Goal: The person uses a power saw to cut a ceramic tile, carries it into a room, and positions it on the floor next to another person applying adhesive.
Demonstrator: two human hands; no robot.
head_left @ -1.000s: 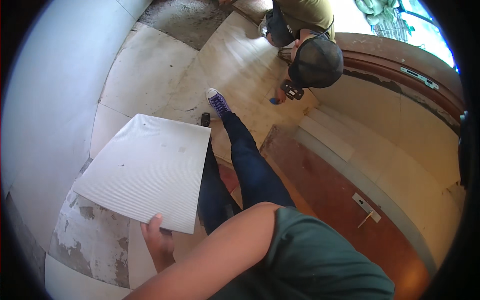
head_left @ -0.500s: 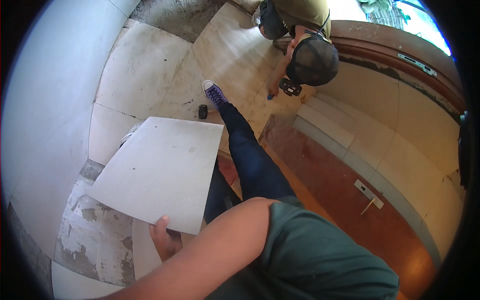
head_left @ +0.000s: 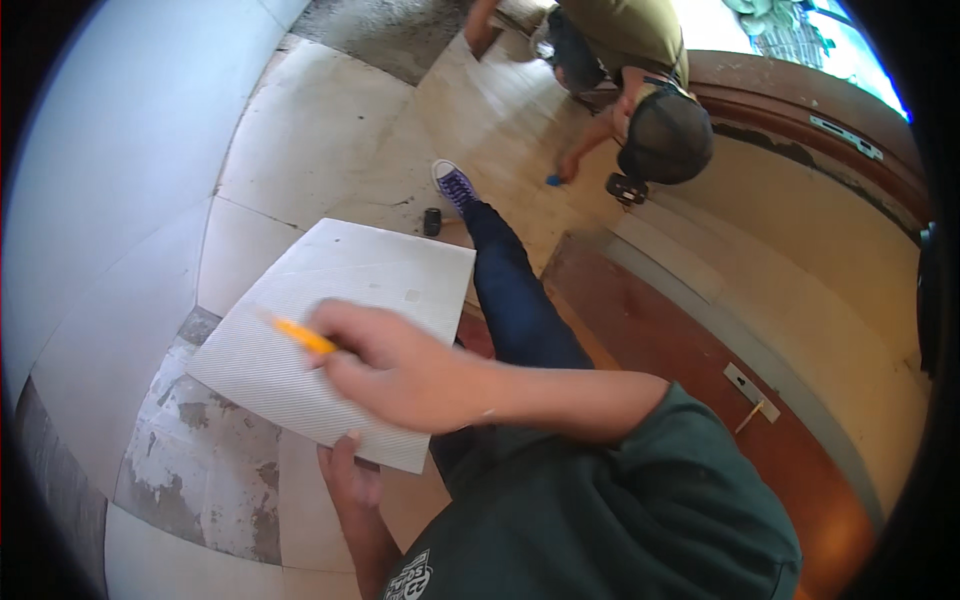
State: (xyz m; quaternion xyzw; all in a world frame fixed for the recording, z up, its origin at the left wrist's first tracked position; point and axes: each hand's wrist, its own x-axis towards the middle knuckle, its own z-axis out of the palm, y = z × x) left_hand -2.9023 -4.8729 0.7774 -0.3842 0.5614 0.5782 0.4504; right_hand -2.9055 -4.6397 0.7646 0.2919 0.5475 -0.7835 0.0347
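A pale tile [head_left: 390, 250] with a finely ribbed face is tilted in front of me, its far end over the floor. My left hand [head_left: 352, 478] grips its near edge, thumb on top and fingers underneath, mostly hidden. Above the tile's middle, my right hand [head_left: 395, 365] is closed around a yellow pencil [head_left: 305, 335], blurred by motion. The pencil's end points left toward the ribbed face; whether it touches cannot be told.
Beyond my purple sneaker [head_left: 456, 186] a co-worker in a dark cap [head_left: 668, 135] bends over the floor tiles [head_left: 300, 130]. A black-headed mallet [head_left: 432, 222] lies near my foot. A red-brown door [head_left: 650, 310] with a handle stands at right.
My right hand, out of view before at the lower left, has come over the tile with the pencil. My left hand keeps its hold on the edge. The co-worker's other hand now shows.
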